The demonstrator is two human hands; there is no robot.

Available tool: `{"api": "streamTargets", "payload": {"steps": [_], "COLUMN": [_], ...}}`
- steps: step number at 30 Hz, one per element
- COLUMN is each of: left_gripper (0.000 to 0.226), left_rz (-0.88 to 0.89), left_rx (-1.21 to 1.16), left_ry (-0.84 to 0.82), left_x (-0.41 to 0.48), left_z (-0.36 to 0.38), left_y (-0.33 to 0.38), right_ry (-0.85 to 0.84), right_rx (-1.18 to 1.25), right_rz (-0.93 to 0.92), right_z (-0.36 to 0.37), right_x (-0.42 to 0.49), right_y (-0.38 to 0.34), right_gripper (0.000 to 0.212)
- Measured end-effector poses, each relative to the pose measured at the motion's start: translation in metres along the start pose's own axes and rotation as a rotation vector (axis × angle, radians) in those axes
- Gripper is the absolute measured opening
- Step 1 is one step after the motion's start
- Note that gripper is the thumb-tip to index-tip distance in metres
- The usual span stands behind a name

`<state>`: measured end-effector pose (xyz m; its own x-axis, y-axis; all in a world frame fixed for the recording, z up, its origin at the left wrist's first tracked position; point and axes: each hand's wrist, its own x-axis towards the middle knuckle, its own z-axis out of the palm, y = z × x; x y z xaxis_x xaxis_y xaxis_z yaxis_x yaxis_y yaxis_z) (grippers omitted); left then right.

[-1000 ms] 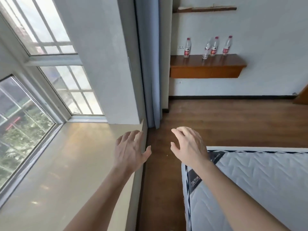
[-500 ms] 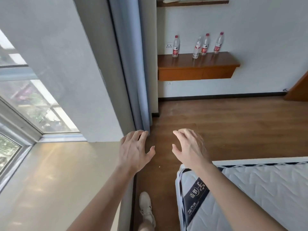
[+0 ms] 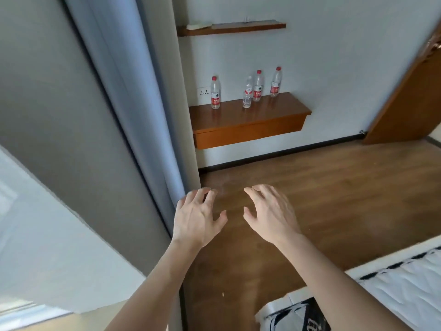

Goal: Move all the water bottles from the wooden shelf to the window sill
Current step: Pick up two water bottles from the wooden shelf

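The view has swung away from the window since a moment ago, and the wooden shelf [image 3: 248,120] now looks nearer. The left hand [image 3: 196,217] and right hand [image 3: 270,215] float side by side, fingers spread and empty, probably readied for reaching. Well beyond them, four water bottles [image 3: 257,88] stand upright on the shelf: clear plastic, three with red caps and labels; the fourth's cap seems pale. A blue curtain [image 3: 133,91] hangs just left of the left hand.

The view has swung right and tilted: the window has left the frame, and the wooden shelf [image 3: 248,120] with its four water bottles [image 3: 257,86] now sits larger near centre. A door [image 3: 410,96] has appeared at upper right, and the mattress [image 3: 381,295] has slid to the lower right corner.
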<state>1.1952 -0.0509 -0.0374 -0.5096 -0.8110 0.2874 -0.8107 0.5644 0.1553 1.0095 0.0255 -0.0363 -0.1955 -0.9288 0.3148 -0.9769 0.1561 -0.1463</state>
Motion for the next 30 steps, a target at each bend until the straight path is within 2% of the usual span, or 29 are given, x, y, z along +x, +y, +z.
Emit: {"api": "streamTargets", "payload": {"steps": [14,30], "left_gripper": [0.061,0.057], "left_rz": [0.117,0.045], "left_rx": [0.002,-0.045], "left_ry": [-0.082,-0.099], "left_x": [0.21,0.515], "left_z": [0.075,0.17], "left_y": [-0.017,0.031], "right_ry": [-0.035,-0.051], "right_rx": [-0.054,-0.028], "right_rz": [0.155,0.169], "right_z": [0.059,0.121], "right_x": [0.159,0.434], "right_y": [0.075,0.254], "right_gripper": [0.048,0.048]}}
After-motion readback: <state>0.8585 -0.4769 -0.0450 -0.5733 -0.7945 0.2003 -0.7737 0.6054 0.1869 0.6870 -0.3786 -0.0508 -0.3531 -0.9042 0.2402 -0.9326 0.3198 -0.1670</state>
